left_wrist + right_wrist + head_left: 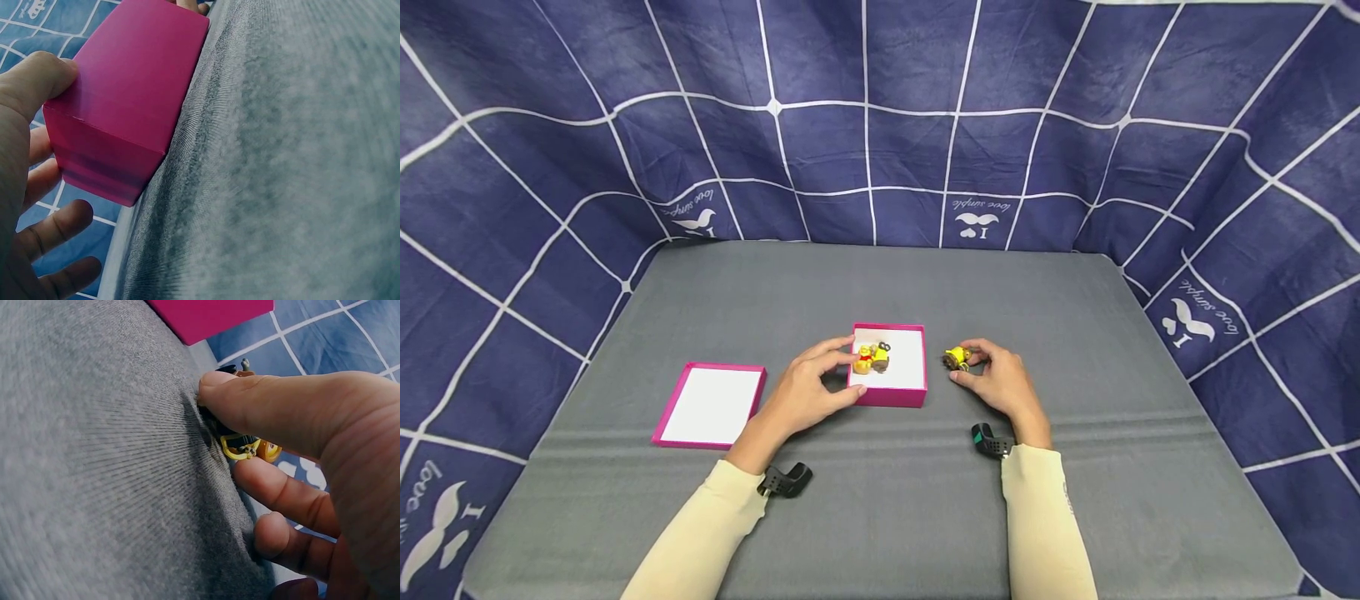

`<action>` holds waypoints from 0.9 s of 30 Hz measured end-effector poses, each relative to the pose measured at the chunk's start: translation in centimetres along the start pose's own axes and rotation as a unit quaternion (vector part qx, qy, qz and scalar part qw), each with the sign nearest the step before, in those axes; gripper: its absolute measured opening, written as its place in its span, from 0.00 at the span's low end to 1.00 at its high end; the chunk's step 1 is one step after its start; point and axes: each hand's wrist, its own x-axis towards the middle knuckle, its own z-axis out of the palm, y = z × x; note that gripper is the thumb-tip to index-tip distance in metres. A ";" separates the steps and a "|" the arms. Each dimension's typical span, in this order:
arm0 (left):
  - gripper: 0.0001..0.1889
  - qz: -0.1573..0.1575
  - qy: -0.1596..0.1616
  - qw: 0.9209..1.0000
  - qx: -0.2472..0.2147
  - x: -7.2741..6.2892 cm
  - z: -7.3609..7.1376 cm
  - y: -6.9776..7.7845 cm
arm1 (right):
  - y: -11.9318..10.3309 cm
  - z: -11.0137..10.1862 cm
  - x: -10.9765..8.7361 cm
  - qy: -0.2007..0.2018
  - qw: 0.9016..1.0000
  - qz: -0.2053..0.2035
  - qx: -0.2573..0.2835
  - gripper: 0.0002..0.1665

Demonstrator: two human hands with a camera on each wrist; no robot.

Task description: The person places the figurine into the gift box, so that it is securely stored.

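A pink box (pixel 891 398) with a white inside stands at the middle of the table, open side up. Inside it lie a small yellow bear figurine (pixel 862 360) with a red top and a brown figurine (pixel 881 358) in yellow. My left hand (pixel 808 390) holds the box at its left side. In the left wrist view its thumb presses one pink wall (pixel 134 69), other fingers spread below. To the right of the box, my right hand (pixel 1000 382) pinches a keychain figurine (pixel 956 358) in yellow and brown, low over the cloth. A yellow ring (pixel 234 451) shows under the thumb.
A shallow pink lid (pixel 711 406), white side up, lies left of the box beyond my left forearm. Grey cloth (pixel 880 283) covers the table. A blue curtain (pixel 820 150) with white lines hangs round the back and sides.
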 end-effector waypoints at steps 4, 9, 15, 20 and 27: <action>0.26 -0.002 0.000 1.000 0.002 0.0 0.0 -0.1 | 0.0 0.1 0.0 0.003 1.000 -0.003 0.000 0.27; 0.26 -0.001 0.000 1.000 0.007 0.0 0.1 -0.1 | 0.0 0.1 0.1 -0.001 1.000 0.001 -0.002 0.27; 0.26 -0.001 -0.001 1.000 0.006 0.1 0.0 0.0 | -0.1 0.0 0.2 0.003 1.000 -0.003 -0.007 0.25; 0.25 -0.001 -0.001 1.000 0.008 0.1 0.1 0.0 | -0.1 0.1 0.2 0.016 1.000 -0.014 -0.018 0.23; 0.25 -0.001 0.002 1.000 0.005 0.0 0.2 0.0 | 0.1 0.4 0.4 0.038 0.999 -0.025 -0.009 0.22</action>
